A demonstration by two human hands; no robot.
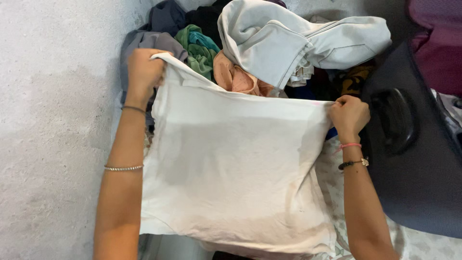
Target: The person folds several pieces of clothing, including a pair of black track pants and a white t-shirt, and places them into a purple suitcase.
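Note:
A white cloth garment (236, 168) is stretched flat between my two hands and fills the middle of the head view. My left hand (142, 72) grips its upper left corner, with the fingers closed around the fabric. My right hand (349, 117) pinches the upper right edge. Thin bracelets sit on my left forearm, and a pink band and a dark one on my right wrist. The garment hides what lies under it.
A pile of clothes lies beyond the garment: a pale grey jacket (298, 41), a green piece (198, 48), a peach piece (236, 77), a grey-blue piece (154, 41). A dark suitcase (418, 159) stands at the right. A rough grey wall (53, 130) fills the left.

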